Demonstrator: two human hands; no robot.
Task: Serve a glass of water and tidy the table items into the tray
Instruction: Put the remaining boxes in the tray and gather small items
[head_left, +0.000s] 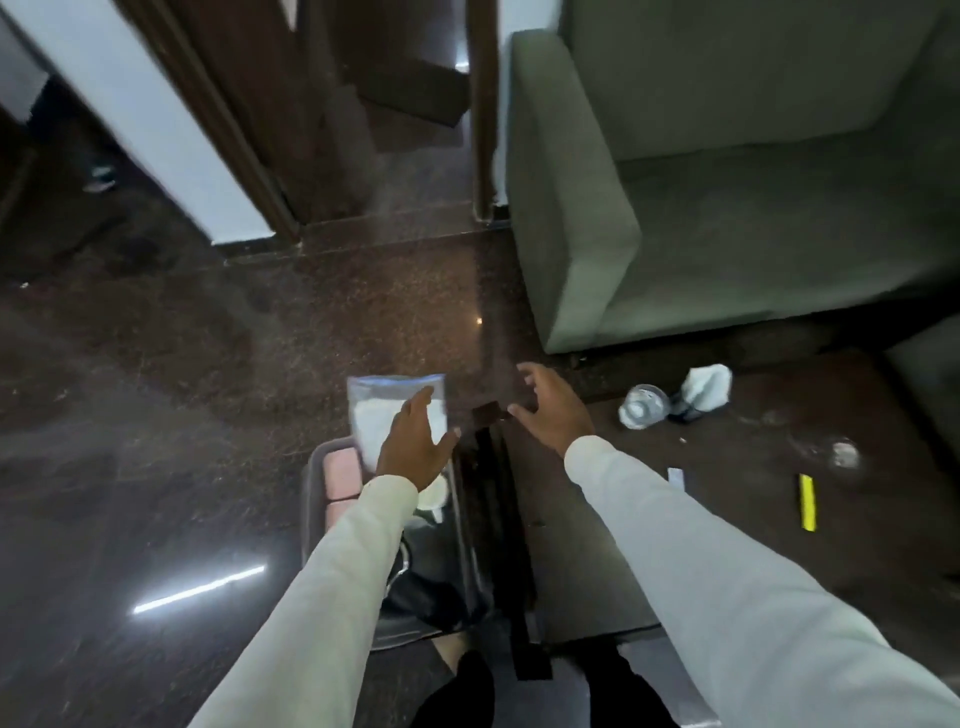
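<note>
A grey tray (311, 499) sits low at centre left and holds a pink block (343, 473), a white cup (434, 496) and dark items. A clear plastic bag (387, 402) with white contents stands up at the tray's far end. My left hand (415, 447) lies on the bag with fingers straight and thumb out; whether it grips the bag is unclear. My right hand (550, 410) hovers with fingers spread over the left corner of the dark table (727, 519), next to a small dark object (491, 413). A clear glass (644, 406) stands on the table further right.
On the table lie a crumpled white napkin (709, 387), a yellow strip (808, 501), a small white slip (677, 478) and a small clear item (844, 453). A green sofa (701, 182) stands behind the table. Dark polished floor (182, 389) and a doorway lie to the left.
</note>
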